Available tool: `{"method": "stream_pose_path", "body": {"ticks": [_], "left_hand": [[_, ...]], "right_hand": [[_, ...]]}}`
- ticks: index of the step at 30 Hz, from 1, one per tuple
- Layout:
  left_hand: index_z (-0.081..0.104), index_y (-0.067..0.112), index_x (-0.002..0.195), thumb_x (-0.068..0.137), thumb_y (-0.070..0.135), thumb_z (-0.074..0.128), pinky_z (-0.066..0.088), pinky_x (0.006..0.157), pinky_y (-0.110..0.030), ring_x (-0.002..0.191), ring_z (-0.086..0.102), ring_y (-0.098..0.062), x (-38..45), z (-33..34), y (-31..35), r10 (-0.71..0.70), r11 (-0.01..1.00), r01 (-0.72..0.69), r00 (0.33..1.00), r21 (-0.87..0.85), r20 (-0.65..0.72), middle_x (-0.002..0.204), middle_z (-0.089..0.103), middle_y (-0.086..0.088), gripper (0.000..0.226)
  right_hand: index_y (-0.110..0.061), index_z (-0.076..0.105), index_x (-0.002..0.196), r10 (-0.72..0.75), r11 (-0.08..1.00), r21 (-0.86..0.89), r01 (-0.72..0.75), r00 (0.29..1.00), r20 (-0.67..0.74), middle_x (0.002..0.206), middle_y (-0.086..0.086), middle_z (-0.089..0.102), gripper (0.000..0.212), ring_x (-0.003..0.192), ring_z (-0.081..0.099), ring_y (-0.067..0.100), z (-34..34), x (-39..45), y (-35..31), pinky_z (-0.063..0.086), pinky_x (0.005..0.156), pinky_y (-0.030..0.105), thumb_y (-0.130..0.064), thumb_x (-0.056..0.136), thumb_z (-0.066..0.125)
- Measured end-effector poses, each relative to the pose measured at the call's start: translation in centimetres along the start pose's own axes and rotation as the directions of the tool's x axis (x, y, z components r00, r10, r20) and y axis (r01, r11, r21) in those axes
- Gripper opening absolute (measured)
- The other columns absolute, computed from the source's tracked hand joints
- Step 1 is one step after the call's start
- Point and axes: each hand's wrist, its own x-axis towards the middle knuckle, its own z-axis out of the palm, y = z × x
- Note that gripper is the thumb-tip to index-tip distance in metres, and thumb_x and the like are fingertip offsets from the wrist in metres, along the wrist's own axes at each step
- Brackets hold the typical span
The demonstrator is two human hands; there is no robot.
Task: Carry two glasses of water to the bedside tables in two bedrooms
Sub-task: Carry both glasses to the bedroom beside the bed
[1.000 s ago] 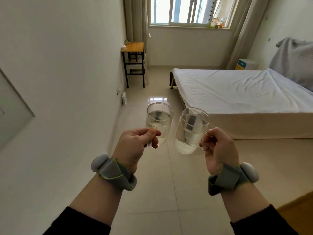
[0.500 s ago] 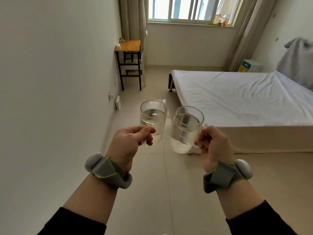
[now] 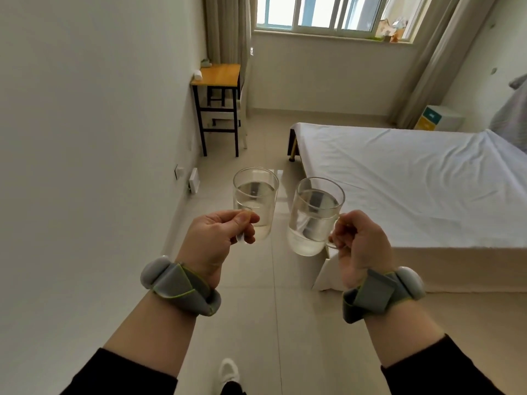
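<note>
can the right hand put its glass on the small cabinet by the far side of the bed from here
Probably not yet. The right hand holds its glass near the foot of the bed; the cabinet sits far across the room beyond it.

Quick headcount from where I'm standing: two glass mugs with water, a left mug and a right mug. Two grey wrist straps, left strap and right strap. One bed, one wooden-top table, one window, one white shoe, one small cabinet.
</note>
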Motion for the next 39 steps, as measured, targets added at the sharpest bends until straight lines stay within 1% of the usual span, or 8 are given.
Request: {"method": "stream_pose_path", "body": {"ticks": [3,7,10,20,25,29,33,39], "left_hand": [[0.075,0.013,0.075,0.090,0.016,0.055,0.049,0.073,-0.031,0.059,0.061,-0.016,5.9,-0.3,0.7,0.012,1.000,-0.012,1.000,-0.008,0.023,0.063,0.067,-0.005,0.024],[0.075,0.015,0.073,0.090,0.017,0.055,0.050,0.078,-0.033,0.060,0.061,-0.016,15.2,-1.0,2.6,0.014,1.000,-0.015,0.999,0.018,0.052,0.065,0.068,-0.006,0.026],[0.076,0.017,0.071,0.089,0.018,0.056,0.049,0.084,-0.036,0.060,0.061,-0.015,19.1,-1.3,3.4,0.015,0.999,-0.017,0.996,0.033,0.085,0.063,0.067,-0.004,0.027],[0.076,0.017,0.070,0.089,0.018,0.055,0.050,0.070,-0.027,0.058,0.062,-0.013,36.7,-0.3,4.5,0.002,0.999,-0.006,0.992,0.032,0.124,0.063,0.068,-0.004,0.029],[0.076,0.016,0.071,0.089,0.016,0.056,0.053,0.063,-0.022,0.059,0.062,-0.014,46.1,1.3,5.1,0.028,0.999,-0.031,0.994,0.030,0.106,0.062,0.068,-0.004,0.027],[0.074,0.011,0.078,0.090,0.015,0.055,0.052,0.070,-0.027,0.059,0.060,-0.015,53.3,2.7,6.3,0.024,0.999,-0.026,0.997,0.036,0.068,0.062,0.066,-0.005,0.023],[0.073,0.008,0.078,0.089,0.013,0.055,0.055,0.068,-0.024,0.055,0.059,-0.013,59.3,3.5,7.0,0.038,0.999,-0.037,0.998,-0.007,0.060,0.059,0.065,-0.005,0.022],[0.073,0.008,0.079,0.090,0.013,0.054,0.054,0.064,-0.021,0.056,0.059,-0.012,70.1,3.5,7.7,0.032,0.999,-0.032,0.998,-0.001,0.058,0.060,0.065,-0.005,0.023]], "right_hand": [[-0.017,0.055,0.044,0.003,0.995,0.102,-0.004,1.000,0.007,0.042,-0.003,0.047,0.028,0.043,0.040,0.013,2.6,5.0,0.2,0.033,0.053,0.028,-0.013,0.071,0.053],[-0.021,0.055,0.037,-0.079,0.997,-0.019,0.079,0.996,-0.050,0.039,-0.005,0.046,0.030,0.048,0.040,0.017,7.5,12.3,-0.5,0.037,0.060,0.036,-0.022,0.066,0.048],[-0.021,0.055,0.036,-0.055,0.996,0.069,0.060,0.996,-0.069,0.039,-0.004,0.045,0.028,0.049,0.038,0.017,9.6,15.4,-0.7,0.035,0.058,0.034,-0.020,0.063,0.050],[-0.009,0.048,0.061,-0.015,0.987,0.156,0.026,0.998,-0.069,0.041,-0.005,0.047,0.026,0.044,0.040,0.013,15.6,31.0,-0.3,0.034,0.051,0.025,-0.005,0.087,0.047],[-0.014,0.053,0.050,-0.044,0.989,0.137,0.050,0.998,-0.046,0.041,-0.003,0.046,0.026,0.042,0.039,0.014,18.7,40.5,-0.8,0.034,0.053,0.029,-0.011,0.076,0.051],[-0.020,0.054,0.037,-0.049,0.994,0.095,0.055,0.997,-0.064,0.040,-0.002,0.045,0.027,0.044,0.038,0.013,21.6,47.9,-2.1,0.034,0.055,0.033,-0.018,0.064,0.052],[-0.024,0.058,0.039,-0.026,0.992,0.127,0.023,1.000,0.017,0.042,-0.006,0.049,0.033,0.045,0.042,0.013,23.4,54.2,-2.5,0.036,0.053,0.026,-0.015,0.071,0.053],[-0.011,0.050,0.058,-0.020,0.994,0.110,0.020,1.000,0.004,0.042,-0.005,0.049,0.017,0.045,0.041,0.013,28.2,64.1,-2.2,0.035,0.053,0.026,-0.015,0.075,0.052]]}}
